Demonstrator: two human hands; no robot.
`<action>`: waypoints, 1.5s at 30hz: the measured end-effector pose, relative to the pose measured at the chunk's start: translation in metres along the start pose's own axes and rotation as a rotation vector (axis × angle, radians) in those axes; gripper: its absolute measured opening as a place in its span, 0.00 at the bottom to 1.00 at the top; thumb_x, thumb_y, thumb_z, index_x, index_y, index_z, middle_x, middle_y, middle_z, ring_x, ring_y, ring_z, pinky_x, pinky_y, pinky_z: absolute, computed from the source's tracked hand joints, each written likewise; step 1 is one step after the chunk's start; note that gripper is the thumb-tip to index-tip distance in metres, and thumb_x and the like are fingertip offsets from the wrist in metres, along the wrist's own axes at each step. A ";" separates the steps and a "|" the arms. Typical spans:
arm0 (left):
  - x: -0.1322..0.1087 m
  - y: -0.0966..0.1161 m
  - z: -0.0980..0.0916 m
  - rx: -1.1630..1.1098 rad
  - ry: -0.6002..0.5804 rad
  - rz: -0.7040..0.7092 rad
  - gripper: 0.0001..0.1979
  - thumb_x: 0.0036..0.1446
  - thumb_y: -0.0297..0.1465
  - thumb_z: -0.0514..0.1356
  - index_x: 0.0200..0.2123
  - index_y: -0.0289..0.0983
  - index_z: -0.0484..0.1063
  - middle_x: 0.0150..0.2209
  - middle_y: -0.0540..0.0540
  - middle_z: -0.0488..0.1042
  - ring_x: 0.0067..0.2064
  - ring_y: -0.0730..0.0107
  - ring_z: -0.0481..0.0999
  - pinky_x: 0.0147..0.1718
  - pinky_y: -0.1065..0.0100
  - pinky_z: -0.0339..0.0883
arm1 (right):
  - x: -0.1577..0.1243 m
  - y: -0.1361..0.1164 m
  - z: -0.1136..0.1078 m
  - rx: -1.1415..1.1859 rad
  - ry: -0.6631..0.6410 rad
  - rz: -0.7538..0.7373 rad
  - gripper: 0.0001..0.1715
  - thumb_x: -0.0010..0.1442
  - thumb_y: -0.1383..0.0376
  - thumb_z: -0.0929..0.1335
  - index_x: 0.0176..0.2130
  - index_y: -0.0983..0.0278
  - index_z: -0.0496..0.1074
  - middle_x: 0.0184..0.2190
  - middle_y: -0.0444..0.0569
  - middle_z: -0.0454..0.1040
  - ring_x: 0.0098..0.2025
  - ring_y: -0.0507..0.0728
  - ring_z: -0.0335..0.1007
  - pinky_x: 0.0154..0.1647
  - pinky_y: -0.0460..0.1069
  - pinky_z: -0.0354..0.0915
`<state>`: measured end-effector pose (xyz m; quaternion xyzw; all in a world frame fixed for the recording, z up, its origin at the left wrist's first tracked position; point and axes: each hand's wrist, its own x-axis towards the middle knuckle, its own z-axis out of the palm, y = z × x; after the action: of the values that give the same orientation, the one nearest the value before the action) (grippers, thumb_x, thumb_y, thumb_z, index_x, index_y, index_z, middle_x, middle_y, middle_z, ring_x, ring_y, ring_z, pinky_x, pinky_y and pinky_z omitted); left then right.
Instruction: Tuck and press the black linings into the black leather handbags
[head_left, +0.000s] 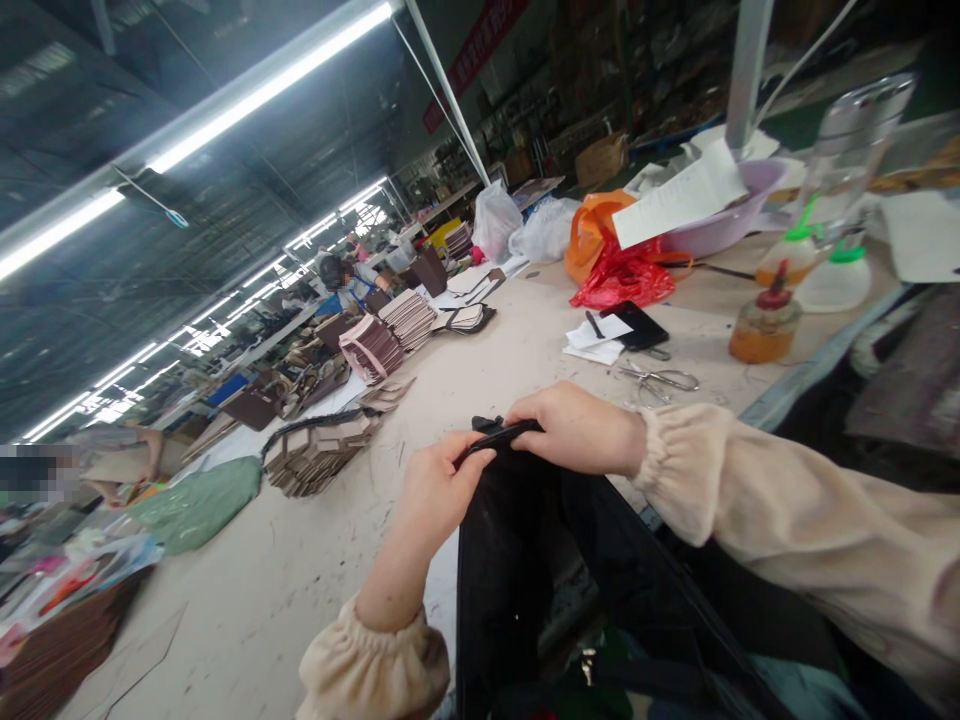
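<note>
My left hand [442, 490] pinches one end of a narrow black strip [506, 437] between thumb and fingers. At its other end, my right hand [574, 428] is closed on the same strip, fingers curled over it. Below the strip hangs a large black fabric item [502, 570], which looks like an open bag with dark edging; whether the strip is part of it I cannot tell. A metal glint [589, 665] shows low inside it. Scissors [660, 380] lie on the table just beyond my right wrist.
On the table [360, 560] are bundled brown pieces [322, 455], banded stacks [371, 350] and a green plastic bag [199, 505]. To the right stand an amber bottle [765, 325], a dark phone-like slab [634, 325], a red bag [622, 275] and a purple basin [727, 220]. People sit at left.
</note>
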<state>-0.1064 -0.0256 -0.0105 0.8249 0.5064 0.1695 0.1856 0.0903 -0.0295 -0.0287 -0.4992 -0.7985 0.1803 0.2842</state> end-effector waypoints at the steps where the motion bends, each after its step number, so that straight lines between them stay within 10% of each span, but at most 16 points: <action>1: 0.000 0.000 0.000 0.002 0.005 -0.003 0.10 0.56 0.33 0.55 0.39 0.40 0.74 0.36 0.51 0.77 0.37 0.70 0.74 0.37 0.70 0.63 | 0.000 0.000 0.000 -0.008 -0.006 -0.001 0.12 0.54 0.66 0.65 0.37 0.61 0.77 0.31 0.46 0.78 0.34 0.53 0.71 0.35 0.44 0.60; 15: 0.001 0.001 0.006 0.131 0.253 0.227 0.05 0.51 0.25 0.60 0.32 0.38 0.72 0.45 0.46 0.71 0.45 0.67 0.72 0.47 0.64 0.65 | -0.010 0.005 -0.005 -0.116 0.123 -0.116 0.04 0.53 0.68 0.67 0.32 0.63 0.72 0.30 0.45 0.74 0.34 0.53 0.69 0.35 0.45 0.57; 45: 0.016 0.005 0.006 0.196 0.192 0.133 0.04 0.54 0.28 0.57 0.28 0.37 0.72 0.27 0.50 0.74 0.30 0.72 0.71 0.33 0.71 0.62 | -0.005 -0.007 -0.004 -0.332 0.103 -0.023 0.09 0.60 0.64 0.63 0.32 0.63 0.70 0.30 0.47 0.75 0.31 0.54 0.69 0.31 0.48 0.54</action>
<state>-0.0932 -0.0142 -0.0118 0.8507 0.4803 0.2092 0.0434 0.0900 -0.0370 -0.0233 -0.5386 -0.8074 0.0165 0.2405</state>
